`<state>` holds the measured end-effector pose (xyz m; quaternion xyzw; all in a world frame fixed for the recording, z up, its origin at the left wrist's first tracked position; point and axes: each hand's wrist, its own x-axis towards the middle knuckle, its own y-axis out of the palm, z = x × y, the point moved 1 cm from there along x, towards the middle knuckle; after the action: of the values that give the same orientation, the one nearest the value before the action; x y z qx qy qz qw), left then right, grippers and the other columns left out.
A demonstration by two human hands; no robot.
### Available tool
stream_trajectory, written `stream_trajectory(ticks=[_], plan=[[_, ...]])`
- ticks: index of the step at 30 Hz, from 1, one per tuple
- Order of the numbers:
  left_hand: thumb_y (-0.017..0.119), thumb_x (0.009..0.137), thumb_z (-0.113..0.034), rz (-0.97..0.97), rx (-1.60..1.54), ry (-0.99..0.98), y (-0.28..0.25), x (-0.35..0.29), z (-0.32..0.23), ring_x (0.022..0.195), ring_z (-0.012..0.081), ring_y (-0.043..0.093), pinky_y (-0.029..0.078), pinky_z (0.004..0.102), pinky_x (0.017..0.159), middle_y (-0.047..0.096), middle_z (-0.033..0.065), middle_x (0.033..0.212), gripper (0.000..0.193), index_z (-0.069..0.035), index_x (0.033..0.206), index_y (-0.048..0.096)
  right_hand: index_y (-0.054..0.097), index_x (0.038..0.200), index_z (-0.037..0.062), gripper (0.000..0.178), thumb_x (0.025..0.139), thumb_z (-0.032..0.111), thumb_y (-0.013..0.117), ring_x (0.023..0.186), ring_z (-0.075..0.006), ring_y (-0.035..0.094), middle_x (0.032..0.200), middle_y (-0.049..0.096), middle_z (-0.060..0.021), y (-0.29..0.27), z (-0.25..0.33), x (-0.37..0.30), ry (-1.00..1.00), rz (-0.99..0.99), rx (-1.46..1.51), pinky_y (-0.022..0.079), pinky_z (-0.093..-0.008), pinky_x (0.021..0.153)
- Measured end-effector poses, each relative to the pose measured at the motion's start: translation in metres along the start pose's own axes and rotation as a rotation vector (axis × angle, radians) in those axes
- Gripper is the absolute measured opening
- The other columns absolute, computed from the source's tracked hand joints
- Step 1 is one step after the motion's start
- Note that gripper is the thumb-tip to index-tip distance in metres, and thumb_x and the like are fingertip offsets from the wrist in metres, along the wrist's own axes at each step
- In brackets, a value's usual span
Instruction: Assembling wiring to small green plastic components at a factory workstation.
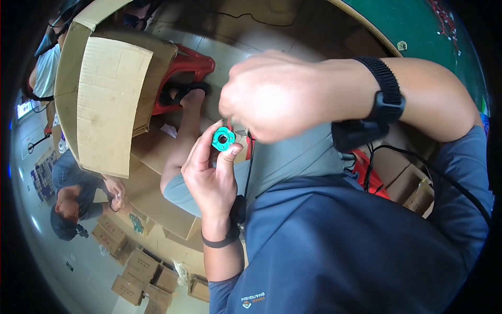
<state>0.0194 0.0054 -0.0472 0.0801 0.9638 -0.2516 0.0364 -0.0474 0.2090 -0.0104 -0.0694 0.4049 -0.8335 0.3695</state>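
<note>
Between the thumb and fingers of my left hand [208, 180] is a small round part with a green ring-shaped face [215, 140] and a dark hole in its middle. Its face points up toward me. Just above and to the right, my right hand [274, 97] is curled closed and blurred by motion. Its fingertips are turned away, so what they pinch is hidden. A short piece of red wire [230, 121] shows between the green-faced part and my right hand.
A large open cardboard box [112, 110] stands at the left beside a red plastic stool [191, 65]. Another person [78, 188] sits at the far left near green parts [137, 222]. Stacked cartons [141, 272] lie lower left. A green tabletop [418, 31] with loose wires is at upper right.
</note>
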Motion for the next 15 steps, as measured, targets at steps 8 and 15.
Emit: stream_trajectory(ticks=[8,15], plan=[[0.079,0.079,-0.008,-0.005,-0.020,-0.025,0.001,-0.001,0.005,0.083,0.0140,0.066,0.052,0.0275,0.076,0.071,0.0091,0.093,0.040,0.000,0.116,0.067,0.067,0.071,0.0045,0.007,0.073,0.011,0.063,0.063,-0.0366,0.064,0.062,0.062,-0.0174,0.002,0.007,0.001,-0.080,0.085,0.062,0.050,-0.0471,0.054],[0.079,0.079,-0.008,-0.014,0.012,-0.007,0.000,-0.002,0.007,0.081,0.0147,0.066,0.052,0.0276,0.075,0.071,0.0092,0.091,0.039,0.000,0.115,0.067,0.067,0.073,0.0065,0.008,0.074,0.008,0.060,0.062,-0.0336,0.065,0.061,0.062,-0.0154,0.008,0.011,-0.002,-0.175,0.106,0.070,0.046,-0.0491,0.052]])
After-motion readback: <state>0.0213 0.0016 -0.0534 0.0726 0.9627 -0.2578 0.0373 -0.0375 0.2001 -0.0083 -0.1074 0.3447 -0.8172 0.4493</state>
